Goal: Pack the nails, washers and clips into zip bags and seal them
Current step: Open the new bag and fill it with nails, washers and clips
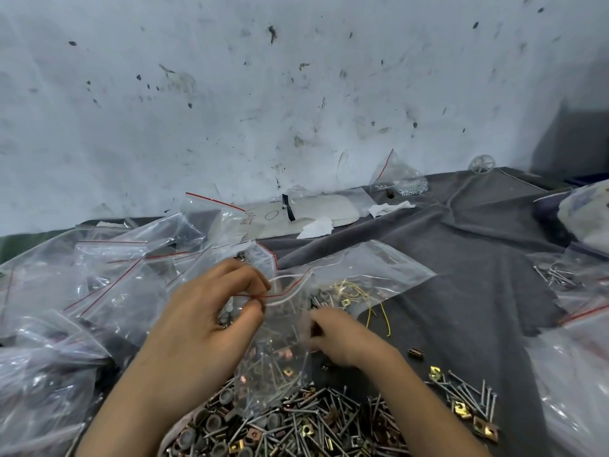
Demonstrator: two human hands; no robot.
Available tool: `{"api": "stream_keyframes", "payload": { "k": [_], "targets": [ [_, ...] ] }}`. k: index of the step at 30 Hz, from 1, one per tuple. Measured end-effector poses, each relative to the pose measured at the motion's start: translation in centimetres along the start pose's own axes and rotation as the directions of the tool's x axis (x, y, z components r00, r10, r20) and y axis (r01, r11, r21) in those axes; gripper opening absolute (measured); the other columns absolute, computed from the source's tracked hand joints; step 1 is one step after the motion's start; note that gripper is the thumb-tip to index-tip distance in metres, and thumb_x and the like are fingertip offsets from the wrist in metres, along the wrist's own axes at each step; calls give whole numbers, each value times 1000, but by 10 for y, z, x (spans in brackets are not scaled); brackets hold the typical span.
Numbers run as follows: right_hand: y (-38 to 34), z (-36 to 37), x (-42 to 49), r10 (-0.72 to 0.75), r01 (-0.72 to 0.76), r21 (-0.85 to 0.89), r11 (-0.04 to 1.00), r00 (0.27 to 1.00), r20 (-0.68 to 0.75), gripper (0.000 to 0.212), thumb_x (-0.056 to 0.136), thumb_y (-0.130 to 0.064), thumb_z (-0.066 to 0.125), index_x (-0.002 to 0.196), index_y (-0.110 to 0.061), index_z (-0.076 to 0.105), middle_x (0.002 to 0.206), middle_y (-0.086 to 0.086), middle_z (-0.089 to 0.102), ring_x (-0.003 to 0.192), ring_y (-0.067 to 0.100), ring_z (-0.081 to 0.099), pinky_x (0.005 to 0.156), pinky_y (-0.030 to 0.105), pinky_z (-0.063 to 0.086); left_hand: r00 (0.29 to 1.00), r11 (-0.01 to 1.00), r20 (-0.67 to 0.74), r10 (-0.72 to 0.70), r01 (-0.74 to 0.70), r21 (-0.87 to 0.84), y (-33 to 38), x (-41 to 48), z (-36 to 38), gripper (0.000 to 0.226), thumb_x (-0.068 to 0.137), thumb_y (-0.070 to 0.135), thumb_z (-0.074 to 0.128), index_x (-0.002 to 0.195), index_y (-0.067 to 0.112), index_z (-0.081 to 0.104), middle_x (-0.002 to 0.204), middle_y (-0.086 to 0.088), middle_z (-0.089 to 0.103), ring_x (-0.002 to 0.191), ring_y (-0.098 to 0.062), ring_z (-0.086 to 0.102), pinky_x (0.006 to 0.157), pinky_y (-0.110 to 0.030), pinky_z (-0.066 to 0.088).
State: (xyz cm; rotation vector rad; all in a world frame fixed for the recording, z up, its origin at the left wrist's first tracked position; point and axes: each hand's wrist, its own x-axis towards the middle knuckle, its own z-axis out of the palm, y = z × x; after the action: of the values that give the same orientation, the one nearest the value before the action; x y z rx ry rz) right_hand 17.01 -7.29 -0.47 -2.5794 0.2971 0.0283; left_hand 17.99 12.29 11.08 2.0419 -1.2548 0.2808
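Along the left edge of the surface lies a loose heap of empty zip bags (pixel 99 275), clear with red lines at their mouths. Just right of that heap, over the middle of the near edge, you hold up one zip bag (pixel 280 357) with its mouth uppermost; grey nails and a few copper-coloured clips show through its lower half. Below it, at the near edge, sits the mixed pile (pixel 296 423) of nails, dark round washers and brass clips, and more loose nails (pixel 471 394) are strewn further right. Your left hand (pixel 204 321) pinches the bag's red-lined mouth between thumb and forefinger, the other fingers curled close. Your right hand (pixel 342 338) is blurred; its fingers are curled against the bag's right side, but you cannot tell whether they grip anything. The surface (pixel 461 232) is covered in a creased dark grey cloth. At its far edge a bag of small screws (pixel 402 183) stands against a white wall (pixel 296 94) speckled with dark marks.
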Motion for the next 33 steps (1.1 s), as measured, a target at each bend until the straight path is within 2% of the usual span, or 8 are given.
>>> {"api": "stream_keyframes", "payload": {
  "k": [5,9,12,16,25,27,30,33],
  "targets": [
    [-16,-53,-24,7,155,468,870,945,-326,21,92,-9,57,97,-29,61,83,-9,58,75,4,56,57,9,39,1000,1000,-11,-6,6,-10,0,-2,-2,20,73,43,40,68,32,55,91,16,63,91,-4,59,75,-12,38],
    [-43,-79,-52,-43,463,629,624,824,-565,22,90,-4,58,88,-25,64,69,-8,68,68,-3,63,60,7,42,1000,1000,-4,1,-1,-4,2,-1,-1,21,73,44,39,69,32,55,91,16,63,92,-2,58,76,-11,38],
    [-61,-83,-65,-157,568,580,583,780,-606,28,92,-6,56,99,-32,64,73,-7,69,84,14,67,78,25,52,1000,1000,0,13,-13,10,3,-1,0,21,74,44,39,70,32,55,90,16,63,92,-2,58,76,-11,37],
    [-71,-74,-67,-194,510,577,638,832,-520,34,91,-11,59,108,-40,65,81,-9,70,92,20,65,91,44,49,999,999,1,35,-35,11,4,0,0,21,76,42,40,71,29,57,88,14,63,90,-4,59,75,-12,39],
    [-57,-81,-61,-113,468,610,640,842,-528,26,89,-10,61,102,-31,68,85,-2,73,89,9,66,79,21,51,1000,1000,-14,23,-23,-9,4,-1,-1,18,75,42,40,68,33,54,90,14,63,90,-5,59,74,-14,38],
    [-46,-78,-53,-49,372,579,726,867,-497,23,89,-7,60,97,-28,68,83,0,69,80,12,64,73,26,53,1000,1000,-24,17,-17,-8,3,-1,-1,18,74,43,40,68,33,54,90,15,64,91,-6,59,75,-14,39],
    [-27,-59,-39,58,-16,244,970,984,-166,19,88,-12,62,104,-19,67,99,3,64,86,17,60,73,28,50,999,1000,-31,11,-11,-16,2,-1,-1,20,74,43,40,68,31,55,91,15,64,92,-7,60,75,-14,39],
    [-17,-30,-27,178,-170,-64,983,970,163,29,84,-15,69,112,-9,65,115,10,63,102,23,60,79,26,46,999,1000,-36,11,-11,-11,2,-1,-1,19,74,42,41,67,31,55,90,14,64,92,-6,59,74,-11,38]
  ]
}}
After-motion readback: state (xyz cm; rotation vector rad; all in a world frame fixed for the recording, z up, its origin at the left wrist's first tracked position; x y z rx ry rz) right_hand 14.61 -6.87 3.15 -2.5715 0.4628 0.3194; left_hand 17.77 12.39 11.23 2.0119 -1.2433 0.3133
